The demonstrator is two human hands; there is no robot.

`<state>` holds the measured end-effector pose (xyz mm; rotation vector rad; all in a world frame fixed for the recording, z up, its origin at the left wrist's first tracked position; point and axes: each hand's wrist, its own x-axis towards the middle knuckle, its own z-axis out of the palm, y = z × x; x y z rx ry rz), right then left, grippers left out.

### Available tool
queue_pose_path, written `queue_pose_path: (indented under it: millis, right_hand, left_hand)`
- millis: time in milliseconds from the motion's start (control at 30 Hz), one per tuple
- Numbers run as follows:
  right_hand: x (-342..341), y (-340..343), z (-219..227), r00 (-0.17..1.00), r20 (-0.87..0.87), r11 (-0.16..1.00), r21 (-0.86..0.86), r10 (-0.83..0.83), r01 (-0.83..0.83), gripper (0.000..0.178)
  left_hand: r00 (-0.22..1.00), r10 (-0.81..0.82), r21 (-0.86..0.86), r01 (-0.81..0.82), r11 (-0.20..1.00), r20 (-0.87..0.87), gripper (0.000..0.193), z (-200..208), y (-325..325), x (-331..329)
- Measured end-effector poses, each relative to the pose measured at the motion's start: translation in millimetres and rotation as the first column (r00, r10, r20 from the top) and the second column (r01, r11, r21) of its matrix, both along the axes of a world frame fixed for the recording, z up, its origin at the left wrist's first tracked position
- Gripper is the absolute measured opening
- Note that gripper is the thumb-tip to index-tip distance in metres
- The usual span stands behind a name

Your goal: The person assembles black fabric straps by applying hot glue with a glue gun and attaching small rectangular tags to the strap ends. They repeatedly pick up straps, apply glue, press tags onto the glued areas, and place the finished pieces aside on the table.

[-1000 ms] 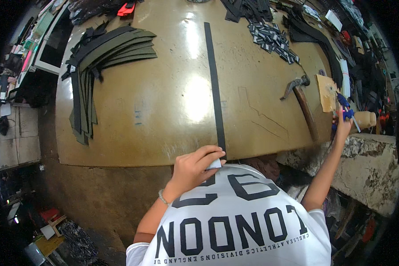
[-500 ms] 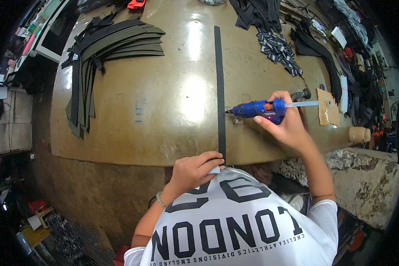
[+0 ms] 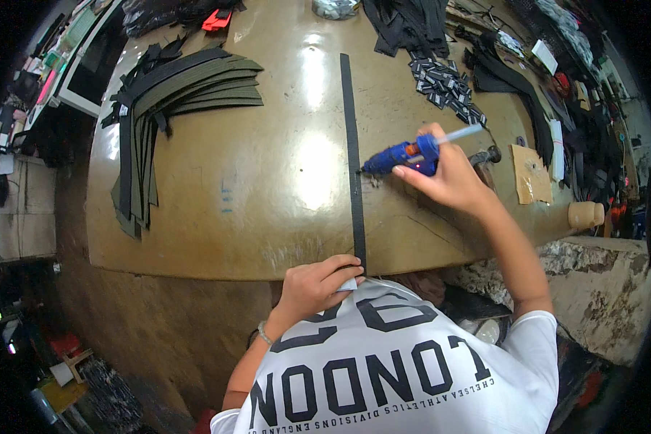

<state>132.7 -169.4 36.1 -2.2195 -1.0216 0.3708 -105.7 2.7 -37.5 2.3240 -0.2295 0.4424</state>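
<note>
Right now, right hand (image 3: 452, 177) has fingers wrapped round blue glue gun (image 3: 401, 158), nozzle at right edge of black strip (image 3: 350, 123); can't tell if touching. Left hand (image 3: 315, 288) has fingers bunched on small white piece (image 3: 349, 284) at strip's near end. Strip lies straight across surface (image 3: 260, 188). Hammer (image 3: 493, 154) partly blocked by right hand, cardboard (image 3: 531, 176) beside it. Olive strips (image 3: 202, 85) well left.

At this one table (image 3: 267, 202) I count one left hand (image 3: 315, 286), one right hand (image 3: 452, 177), one blue glue gun (image 3: 401, 158), one glue stick (image 3: 461, 134), one straight black strip (image 3: 350, 123), one hammer (image 3: 493, 154), one cardboard piece (image 3: 531, 177); heaped tags (image 3: 441, 83), too many.
</note>
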Motion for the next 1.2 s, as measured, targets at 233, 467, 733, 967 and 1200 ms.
queue_pose_path:
  millis: [233,467,733,967,1200]
  right_hand:
    - [-6.4,-25.8,-4.1,0.812,0.55,0.969,0.014,0.197,-0.245,0.035]
    - [-0.8,-182.8,-36.3,0.127,0.202,0.196,0.373,-0.971,0.907,0.047]
    - [-33.4,-166.3,30.5,0.488,-0.201,0.514,-0.105,-0.85,0.852,0.059]
    - [255.4,-181.6,-36.3,0.161,0.608,0.262,0.081,-0.778,0.962,0.035]
    - [306.9,-235.6,-72.7,0.284,0.684,0.349,-0.045,-0.672,0.936,0.04]
  left_hand:
    - [0.999,0.033,0.019,-0.033,0.999,0.004,0.019,5.9,-3.5,0.8]
    - [0.998,0.042,0.016,-0.041,0.999,-0.046,0.019,12.9,-6.0,3.4]
    - [0.992,0.035,-0.07,-0.044,0.997,-0.121,0.02,21.5,-8.0,7.1]
    - [0.973,0.033,-0.064,-0.048,0.997,-0.227,0.017,32.2,-6.9,6.2]
    - [0.993,0.035,-0.052,-0.042,0.998,-0.115,0.018,26.4,-7.3,6.0]
